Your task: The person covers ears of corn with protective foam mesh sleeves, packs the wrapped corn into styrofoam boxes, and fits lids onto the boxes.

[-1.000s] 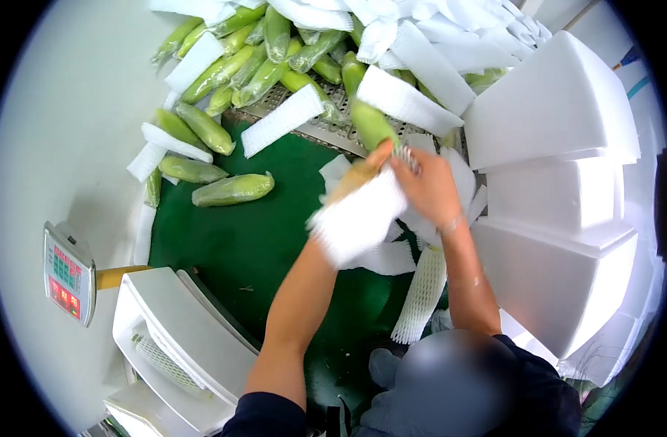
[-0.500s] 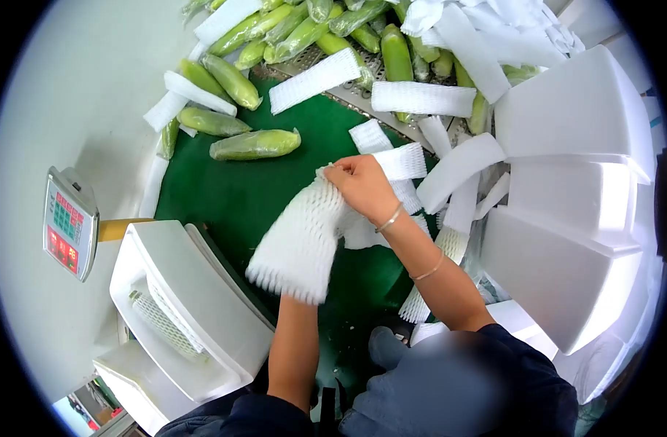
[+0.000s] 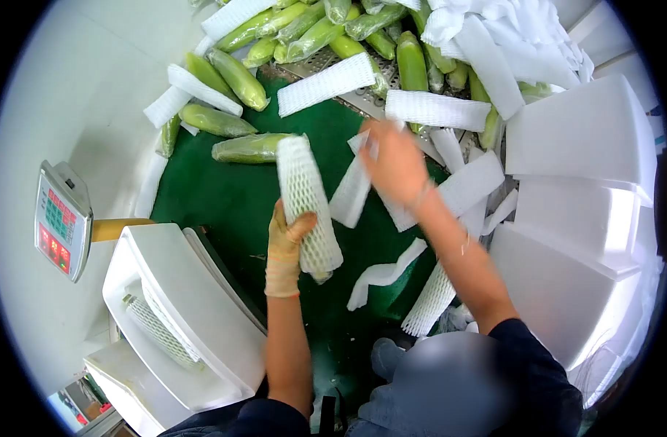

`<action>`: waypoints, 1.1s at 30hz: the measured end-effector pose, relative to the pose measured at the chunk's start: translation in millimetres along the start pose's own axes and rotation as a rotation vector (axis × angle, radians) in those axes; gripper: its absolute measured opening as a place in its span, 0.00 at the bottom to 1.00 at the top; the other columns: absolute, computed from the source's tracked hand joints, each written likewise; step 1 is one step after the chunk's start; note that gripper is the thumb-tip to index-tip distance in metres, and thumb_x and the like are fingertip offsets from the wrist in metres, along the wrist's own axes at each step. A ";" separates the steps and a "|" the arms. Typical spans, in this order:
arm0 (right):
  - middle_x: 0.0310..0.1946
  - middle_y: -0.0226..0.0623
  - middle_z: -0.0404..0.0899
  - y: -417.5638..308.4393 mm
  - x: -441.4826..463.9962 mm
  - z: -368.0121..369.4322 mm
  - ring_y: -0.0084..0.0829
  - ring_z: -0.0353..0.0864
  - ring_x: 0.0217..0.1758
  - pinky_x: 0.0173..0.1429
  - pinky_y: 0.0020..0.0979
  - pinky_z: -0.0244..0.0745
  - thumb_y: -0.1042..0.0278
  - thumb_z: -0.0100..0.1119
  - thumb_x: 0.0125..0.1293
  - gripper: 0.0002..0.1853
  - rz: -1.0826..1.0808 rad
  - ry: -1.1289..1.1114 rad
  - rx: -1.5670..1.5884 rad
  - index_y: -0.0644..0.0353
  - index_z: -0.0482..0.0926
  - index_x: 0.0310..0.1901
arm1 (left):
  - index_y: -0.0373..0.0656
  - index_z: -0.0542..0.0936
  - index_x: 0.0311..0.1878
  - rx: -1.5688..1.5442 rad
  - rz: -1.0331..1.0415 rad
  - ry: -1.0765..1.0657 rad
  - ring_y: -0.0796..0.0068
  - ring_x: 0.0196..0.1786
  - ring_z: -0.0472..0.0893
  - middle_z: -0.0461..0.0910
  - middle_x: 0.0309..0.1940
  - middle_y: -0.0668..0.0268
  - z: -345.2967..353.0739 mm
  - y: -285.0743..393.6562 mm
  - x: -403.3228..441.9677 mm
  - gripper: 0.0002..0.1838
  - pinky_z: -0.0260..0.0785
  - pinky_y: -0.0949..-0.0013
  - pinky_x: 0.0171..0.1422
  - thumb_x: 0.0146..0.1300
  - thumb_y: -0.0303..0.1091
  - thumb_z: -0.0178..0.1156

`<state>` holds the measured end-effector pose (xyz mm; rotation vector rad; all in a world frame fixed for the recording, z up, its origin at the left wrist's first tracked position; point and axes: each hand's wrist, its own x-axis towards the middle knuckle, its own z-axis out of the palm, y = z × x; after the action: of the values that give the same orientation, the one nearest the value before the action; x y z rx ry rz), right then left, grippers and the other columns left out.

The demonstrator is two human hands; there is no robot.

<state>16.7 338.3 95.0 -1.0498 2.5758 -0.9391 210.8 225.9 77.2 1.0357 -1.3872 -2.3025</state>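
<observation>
In the head view my left hand (image 3: 286, 244), in a pale yellow glove, grips a long green vegetable in a white foam net sleeve (image 3: 309, 207). Only a little of its lower end shows below the netting. My bare right hand (image 3: 395, 164) is up and to the right, its fingers smeared by motion. It is over a flat white foam sleeve (image 3: 354, 191), and I cannot tell whether it holds that. Behind the wrapped one, a film-wrapped green vegetable (image 3: 246, 148) lies on the green surface (image 3: 224, 193).
Many film-wrapped green vegetables (image 3: 311, 36) are heaped at the back. More foam sleeves (image 3: 446, 109) lie to the right, beside stacked white foam boxes (image 3: 581, 131). On the left are a white foam box (image 3: 195, 247) with a sleeved vegetable inside and a digital scale (image 3: 64, 218).
The foam sleeve that hung over my left hand now covers the vegetable. My right hand has left it and moved up and right. A foam strip now lies lower on the green surface.
</observation>
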 end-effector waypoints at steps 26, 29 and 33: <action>0.51 0.52 0.70 45.5 44.9 59.4 0.54 0.73 0.52 0.56 0.42 0.70 0.62 0.69 0.52 0.31 -0.125 -0.111 -0.158 0.58 0.67 0.56 | 0.36 0.64 0.64 0.956 -0.051 0.752 0.55 0.60 0.71 0.69 0.56 0.54 15.8 -50.9 -44.6 0.40 0.67 0.59 0.62 0.47 0.32 0.69; 0.47 0.47 0.74 60.6 56.0 53.8 0.48 0.75 0.50 0.53 0.39 0.72 0.62 0.69 0.53 0.27 -0.142 -0.179 0.111 0.55 0.70 0.53 | 0.37 0.65 0.63 0.921 0.627 0.679 0.60 0.60 0.71 0.70 0.58 0.55 -16.5 -70.4 -32.5 0.31 0.63 0.60 0.65 0.55 0.26 0.63; 0.39 0.28 0.80 24.4 43.8 4.2 0.20 0.78 0.43 0.49 0.23 0.74 0.72 0.64 0.61 0.13 0.193 -0.214 1.580 0.55 0.75 0.47 | 0.34 0.74 0.57 0.244 0.501 0.386 0.67 0.56 0.74 0.74 0.52 0.57 44.9 13.4 26.9 0.16 0.66 0.69 0.61 0.66 0.25 0.51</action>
<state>-26.9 319.5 78.5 -0.3219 1.0002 -1.9812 158.9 234.2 89.8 0.9885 -1.5635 -1.5192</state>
